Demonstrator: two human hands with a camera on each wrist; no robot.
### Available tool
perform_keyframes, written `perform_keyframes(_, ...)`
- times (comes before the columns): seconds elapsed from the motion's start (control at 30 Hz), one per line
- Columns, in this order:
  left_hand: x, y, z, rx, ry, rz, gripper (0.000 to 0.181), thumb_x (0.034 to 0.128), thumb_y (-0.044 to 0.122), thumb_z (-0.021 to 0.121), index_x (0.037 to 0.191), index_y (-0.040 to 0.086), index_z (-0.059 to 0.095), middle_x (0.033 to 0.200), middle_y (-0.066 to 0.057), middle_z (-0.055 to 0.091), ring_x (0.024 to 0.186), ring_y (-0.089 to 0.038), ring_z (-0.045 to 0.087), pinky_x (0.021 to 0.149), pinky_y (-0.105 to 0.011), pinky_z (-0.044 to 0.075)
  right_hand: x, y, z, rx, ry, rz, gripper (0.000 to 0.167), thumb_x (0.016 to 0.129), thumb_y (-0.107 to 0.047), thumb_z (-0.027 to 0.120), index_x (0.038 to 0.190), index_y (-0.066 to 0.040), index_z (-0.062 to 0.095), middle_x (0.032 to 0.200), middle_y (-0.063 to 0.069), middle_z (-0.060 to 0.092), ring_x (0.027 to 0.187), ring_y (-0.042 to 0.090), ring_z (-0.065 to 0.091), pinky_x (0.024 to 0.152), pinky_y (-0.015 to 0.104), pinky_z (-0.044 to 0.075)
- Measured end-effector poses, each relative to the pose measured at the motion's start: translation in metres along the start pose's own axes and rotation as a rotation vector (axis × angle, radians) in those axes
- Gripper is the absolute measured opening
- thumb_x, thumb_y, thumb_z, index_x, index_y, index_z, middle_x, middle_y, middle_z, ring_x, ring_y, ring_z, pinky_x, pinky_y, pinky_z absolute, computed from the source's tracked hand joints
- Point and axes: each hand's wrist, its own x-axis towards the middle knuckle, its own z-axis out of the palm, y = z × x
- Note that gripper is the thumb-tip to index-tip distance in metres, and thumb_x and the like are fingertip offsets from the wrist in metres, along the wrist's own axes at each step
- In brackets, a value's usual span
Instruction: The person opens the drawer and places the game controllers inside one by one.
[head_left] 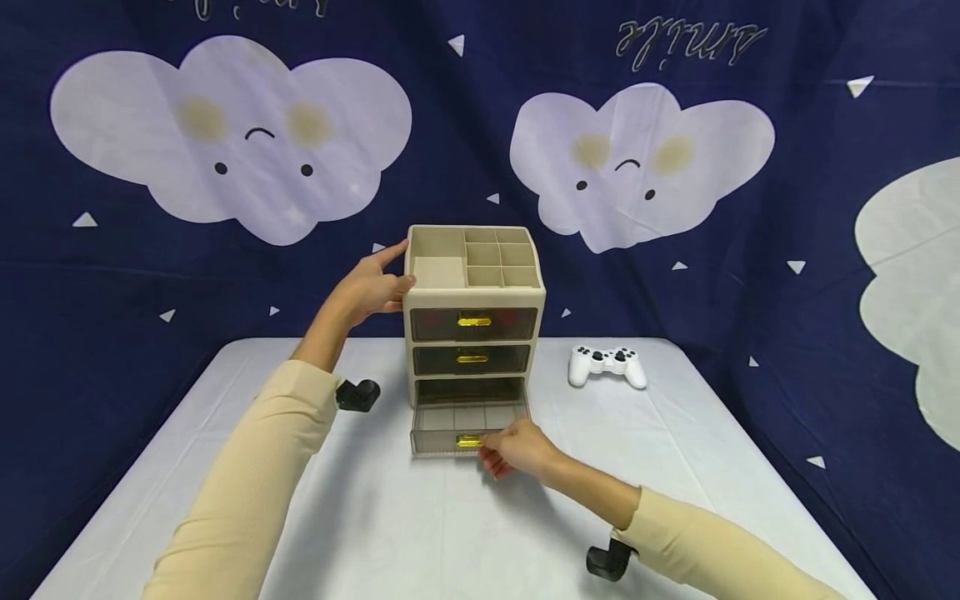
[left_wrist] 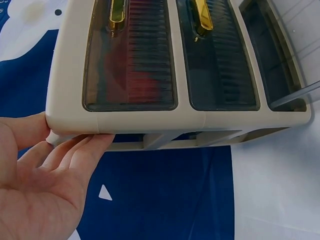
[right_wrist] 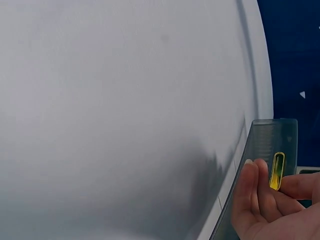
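A cream desktop drawer organizer (head_left: 476,298) stands upright on the white table, with three smoky see-through drawers below an open compartment top. My left hand (head_left: 366,287) holds its upper left side, thumb on the edge and fingers along the wall, as the left wrist view also shows (left_wrist: 55,185). The bottom drawer (head_left: 435,443) is pulled out and shows dividers inside, with no items visible in it. My right hand (head_left: 525,448) pinches the gold handle (right_wrist: 277,170) of that drawer between thumb and fingers. The upper two drawers are closed; something red shows dimly through the top drawer (left_wrist: 145,85).
A white game controller (head_left: 607,367) lies on the table (head_left: 420,533), to the right of the organizer. Behind the table hangs a dark blue cloth (head_left: 465,100) with cloud faces. A black wrist camera mount sits at each sleeve.
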Motion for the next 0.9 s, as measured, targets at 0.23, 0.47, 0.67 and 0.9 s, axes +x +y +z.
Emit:
perform_keyframes(0.23, -0.001, 0.0002, -0.0011, -0.011, 0.003, -0.002, 0.076, 0.1058, 0.01, 0.052, 0.164, 0.035, 0.011, 0.155, -0.022, 0.041, 0.127, -0.035, 0.06, 0.106, -0.045, 0.052, -0.0076, 0.0012, 0.0017, -0.02, -0.017, -0.006, 0.034, 0.101, -0.017, 0.06, 0.091, 0.013, 0.074, 0.069, 0.007, 0.069, 0.06, 0.013, 0.065, 0.062, 0.034, 0.062)
perform_keyframes(0.47, -0.0009, -0.0004, -0.0003, -0.007, 0.001, 0.0, 0.075, 0.1057, 0.01, 0.053, 0.164, 0.035, 0.012, 0.155, -0.023, 0.041, 0.128, -0.036, 0.06, 0.107, -0.045, 0.052, -0.0083, 0.0032, -0.0002, -0.023, -0.022, -0.007, 0.035, 0.101, -0.017, 0.06, 0.09, 0.013, 0.074, 0.069, 0.007, 0.069, 0.06, 0.012, 0.065, 0.061, 0.033, 0.062)
perform_keyframes(0.67, -0.0029, 0.0016, 0.0, -0.015, -0.006, -0.002, 0.076, 0.1054, 0.009, 0.053, 0.163, 0.038, 0.011, 0.155, -0.022, 0.04, 0.129, -0.036, 0.059, 0.108, -0.045, 0.051, -0.0092, 0.0037, -0.0028, -0.017, -0.028, -0.013, 0.035, 0.101, -0.016, 0.06, 0.09, 0.014, 0.073, 0.069, 0.009, 0.07, 0.059, 0.013, 0.065, 0.061, 0.034, 0.062)
perform_keyframes(0.9, -0.0018, 0.0005, 0.0001, 0.001, 0.0, 0.0, 0.075, 0.1057, 0.011, 0.053, 0.163, 0.037, 0.012, 0.154, -0.022, 0.042, 0.128, -0.036, 0.06, 0.106, -0.045, 0.052, -0.011, 0.0027, -0.0019, -0.002, -0.02, -0.011, 0.035, 0.101, -0.016, 0.06, 0.09, 0.014, 0.073, 0.068, 0.007, 0.069, 0.058, 0.013, 0.064, 0.06, 0.034, 0.062)
